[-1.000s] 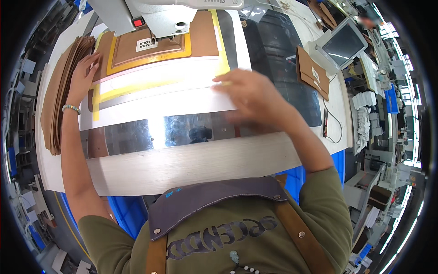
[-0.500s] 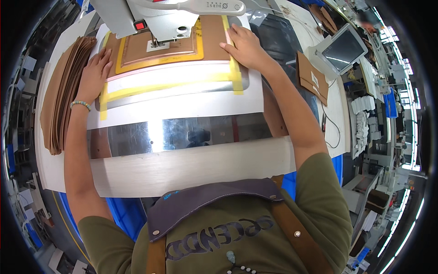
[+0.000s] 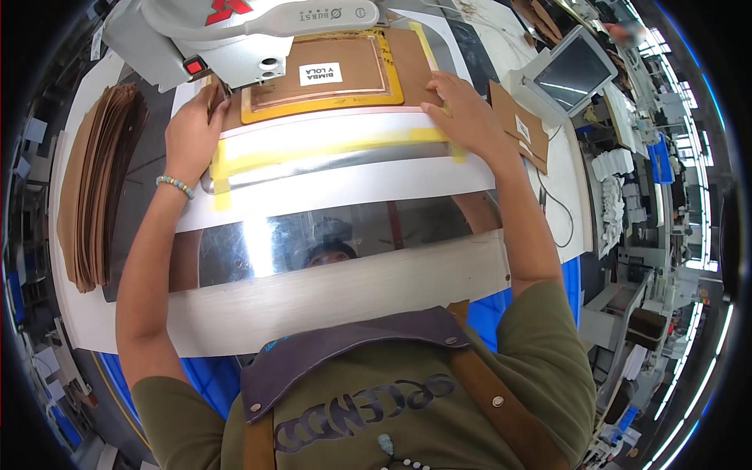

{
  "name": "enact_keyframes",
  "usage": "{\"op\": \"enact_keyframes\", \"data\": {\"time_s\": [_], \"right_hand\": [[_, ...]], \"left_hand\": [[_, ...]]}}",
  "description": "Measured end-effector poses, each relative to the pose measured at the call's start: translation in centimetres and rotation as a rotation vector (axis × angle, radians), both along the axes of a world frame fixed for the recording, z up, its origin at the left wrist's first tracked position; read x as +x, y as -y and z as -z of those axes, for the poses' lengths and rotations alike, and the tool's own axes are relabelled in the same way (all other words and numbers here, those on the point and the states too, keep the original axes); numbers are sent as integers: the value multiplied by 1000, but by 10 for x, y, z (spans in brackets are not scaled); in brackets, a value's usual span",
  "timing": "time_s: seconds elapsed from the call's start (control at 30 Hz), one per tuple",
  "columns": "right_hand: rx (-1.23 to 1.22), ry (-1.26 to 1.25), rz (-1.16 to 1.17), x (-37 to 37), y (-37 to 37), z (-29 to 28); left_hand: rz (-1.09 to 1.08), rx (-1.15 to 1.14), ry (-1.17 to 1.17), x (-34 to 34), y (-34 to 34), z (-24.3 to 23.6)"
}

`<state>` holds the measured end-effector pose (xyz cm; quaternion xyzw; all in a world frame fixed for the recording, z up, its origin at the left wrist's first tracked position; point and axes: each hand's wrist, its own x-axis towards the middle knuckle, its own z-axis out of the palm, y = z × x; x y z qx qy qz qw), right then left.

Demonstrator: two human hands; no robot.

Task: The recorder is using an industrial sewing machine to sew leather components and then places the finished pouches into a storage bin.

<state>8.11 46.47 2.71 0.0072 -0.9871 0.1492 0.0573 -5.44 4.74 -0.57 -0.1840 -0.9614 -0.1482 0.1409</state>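
A brown panel (image 3: 407, 55) lies under a yellow-edged rectangular frame (image 3: 321, 112) with a small white label (image 3: 321, 74) inside it. Below the panel is a white sheet (image 3: 345, 174) crossed by yellow tape. My left hand (image 3: 193, 135) is bent round the panel's left edge beside the machine, thumb and fingertips drawn close together. On the opposite edge, my right hand (image 3: 468, 117) rests with thumb and forefinger apart on the panel and tape. A white sewing machine head (image 3: 227, 51) with a red switch hangs over the panel's left part; its needle area is partly hidden.
A thick stack of brown pieces (image 3: 92, 192) stands at the left. On the right are a brown folded piece (image 3: 521, 129), a screen (image 3: 570, 72) and a loose cable (image 3: 565, 215). A shiny metal plate (image 3: 329, 235) and a pale table edge (image 3: 337, 290) lie nearest me.
Panel, frame and sheet have shifted right relative to the machine, both hands moving with them. The label is out from under the needle. My left fingers have gone from spread to bent.
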Motion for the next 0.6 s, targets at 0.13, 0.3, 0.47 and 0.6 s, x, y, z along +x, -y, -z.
{"op": "enact_keyframes", "data": {"time_s": [0.13,0.3,0.47,0.6], "right_hand": [[-52,49,48,7,-15,-9],[16,-82,-9,21,-24,3],[-42,-100,-71,39,-19,-6],[-35,-95,-192,37,12,-23]], "left_hand": [[74,104,117,-18,-12,7],[-42,232,-23,-37,14,-6],[63,604,128,35,95,-73],[-117,792,231,148,154,-104]]}}
